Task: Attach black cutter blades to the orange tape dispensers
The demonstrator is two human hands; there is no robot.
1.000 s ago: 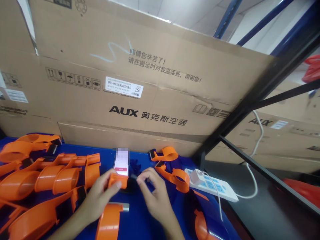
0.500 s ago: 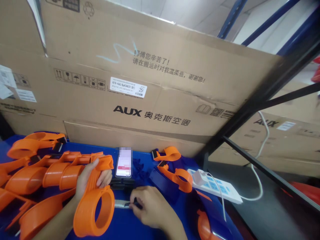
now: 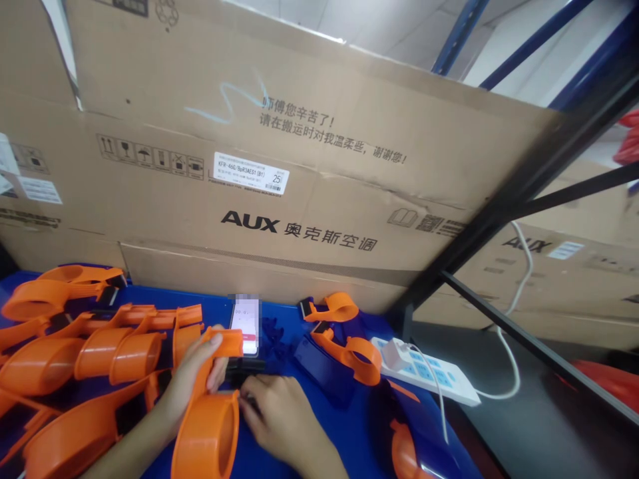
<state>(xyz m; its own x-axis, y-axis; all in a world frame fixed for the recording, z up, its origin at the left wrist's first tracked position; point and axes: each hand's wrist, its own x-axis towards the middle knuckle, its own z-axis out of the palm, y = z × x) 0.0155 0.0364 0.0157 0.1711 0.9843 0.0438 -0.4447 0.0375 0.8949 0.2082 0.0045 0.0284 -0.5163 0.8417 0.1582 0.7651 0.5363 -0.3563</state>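
Note:
My left hand [image 3: 192, 376] is wrapped round the handle of an orange tape dispenser [image 3: 210, 426], whose round ring hangs toward me above the blue table [image 3: 324, 432]. My right hand [image 3: 277, 416] lies just right of it, fingers curled and pinched at the dispenser's side near a small black part [image 3: 244, 366]; what the fingers hold is hidden. A phone [image 3: 245, 324] with a lit screen lies just beyond both hands.
Several orange dispensers [image 3: 90, 352] are heaped at the left, and others [image 3: 349, 346] lie at the right near a white power strip [image 3: 424, 372] with its cord. Large AUX cardboard boxes [image 3: 299, 199] wall off the back. A black shelf frame [image 3: 499, 213] stands right.
The left hand has lowered and turned the dispenser so its ring faces more sideways. The right hand has moved left from the table surface up to the dispenser's side.

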